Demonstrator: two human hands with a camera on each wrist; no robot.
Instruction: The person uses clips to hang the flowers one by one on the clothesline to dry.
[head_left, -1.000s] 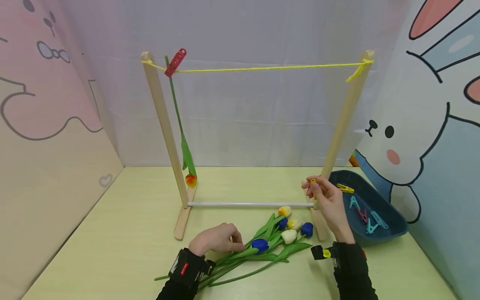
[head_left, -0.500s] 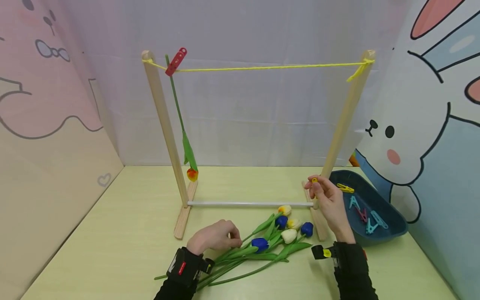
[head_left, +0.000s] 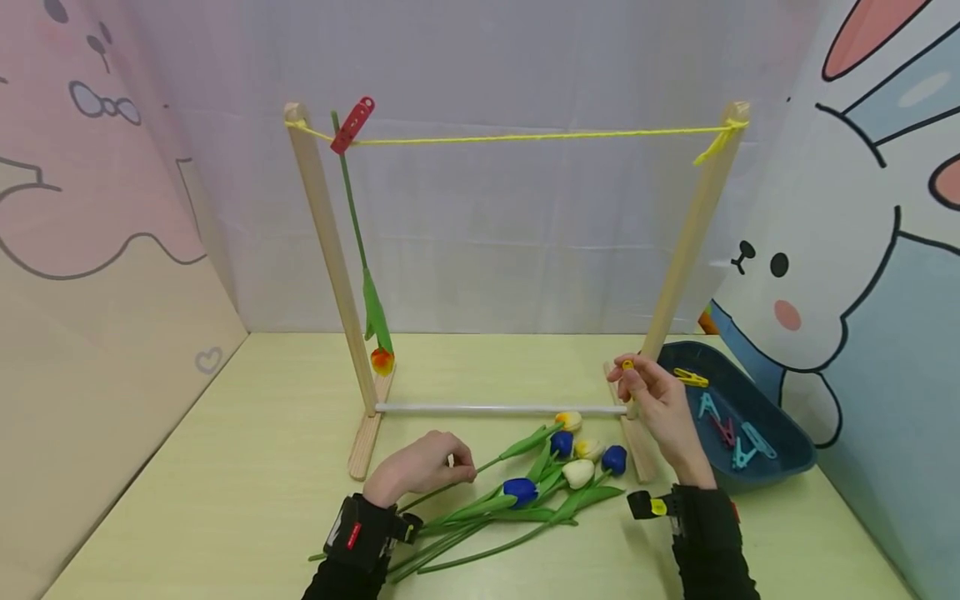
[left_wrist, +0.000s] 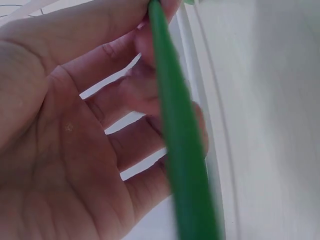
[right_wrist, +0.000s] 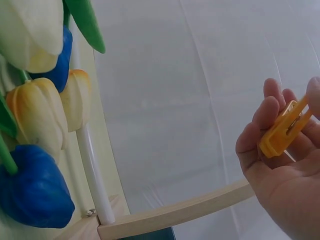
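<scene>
My left hand (head_left: 424,467) pinches the green stem (left_wrist: 175,130) of an artificial tulip between thumb and forefinger. That tulip, with a cream-and-orange bloom (head_left: 567,421), lies at the upper edge of a loose bunch of white, cream and blue tulips (head_left: 520,492) on the table. My right hand (head_left: 660,408) holds a yellow clothespin (right_wrist: 282,131) between thumb and fingers, beside the right post of a wooden frame (head_left: 693,225). An orange-red tulip (head_left: 382,361) hangs head down from the frame's yellow string (head_left: 525,135), clipped by a red clothespin (head_left: 352,126) near the left post.
A dark blue tray (head_left: 787,467) at the right holds several yellow, light blue and pink clothespins (head_left: 726,431). A white crossbar (head_left: 495,409) joins the frame's feet low over the table. Printed panels with cartoon animals stand at both sides, and a white sheet (head_left: 510,250) hangs behind.
My left hand has drawn slightly left and up, pulling the stem of the cream-and-orange tulip away from the bunch. The right hand with its clothespin has hardly moved. The hanging tulip sways slightly.
</scene>
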